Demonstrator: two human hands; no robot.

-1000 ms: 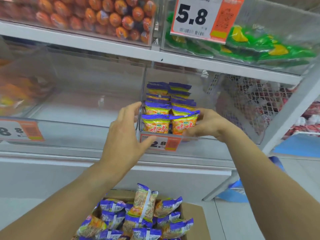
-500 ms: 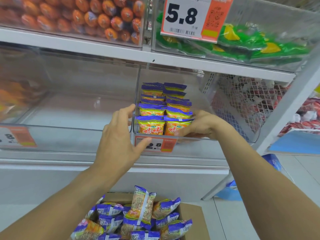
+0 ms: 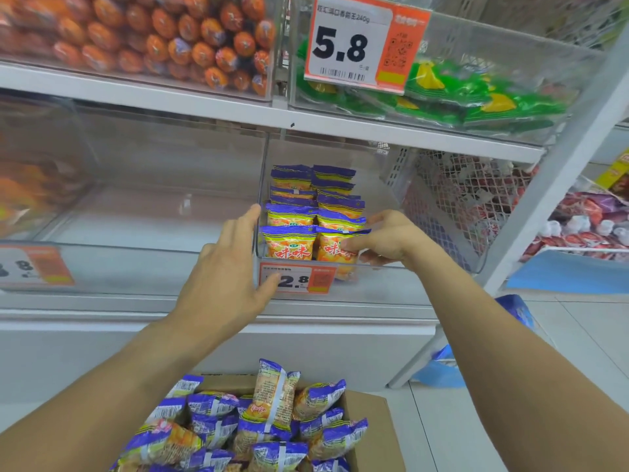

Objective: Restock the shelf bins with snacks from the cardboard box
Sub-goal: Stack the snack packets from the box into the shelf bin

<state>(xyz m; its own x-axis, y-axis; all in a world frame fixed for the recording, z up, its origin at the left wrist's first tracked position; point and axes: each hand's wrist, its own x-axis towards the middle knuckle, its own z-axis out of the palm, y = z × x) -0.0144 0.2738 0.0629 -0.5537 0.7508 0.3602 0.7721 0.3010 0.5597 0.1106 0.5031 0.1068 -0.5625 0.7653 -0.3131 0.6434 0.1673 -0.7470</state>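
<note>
A clear shelf bin (image 3: 374, 267) on the middle shelf holds two rows of yellow-and-purple snack packets (image 3: 291, 216). My right hand (image 3: 381, 240) pinches the front right packet (image 3: 332, 255) with thumb and fingers at the bin's front. My left hand (image 3: 228, 267) is spread flat against the bin's left wall, thumb near the 2.8 price tag (image 3: 294, 277). Below, the open cardboard box (image 3: 374, 424) is full of the same snack packets (image 3: 272, 400).
Left of that bin sits a wide clear bin (image 3: 136, 233) with nothing in its visible part. Above are bins of orange sausages (image 3: 170, 39) and green packets (image 3: 476, 97) with a 5.8 tag. A wire mesh basket (image 3: 459, 192) stands to the right.
My right hand has shifted its grip on the front right packet, thumb now across its face. The left hand stays against the bin wall. The camera has dipped slightly.
</note>
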